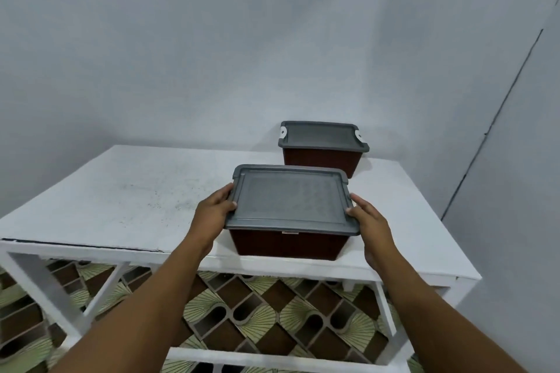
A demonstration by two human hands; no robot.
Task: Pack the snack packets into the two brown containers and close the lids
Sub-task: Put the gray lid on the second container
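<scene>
Two brown containers with grey lids stand on a white table [121,191]. The near container [288,244] sits close to the table's front edge, its grey lid [291,201] lying flat on top. My left hand [212,212] grips the lid's left end and my right hand [368,221] grips its right end, thumbs on the rim. The far container [322,160] stands behind it by the wall, its lid [321,136] down and white latches showing at both ends. No snack packets are visible.
The table's left half is bare white surface with a cracked front edge [85,244]. A grey wall rises behind and to the right. A patterned green and brown floor [272,312] shows under the table frame.
</scene>
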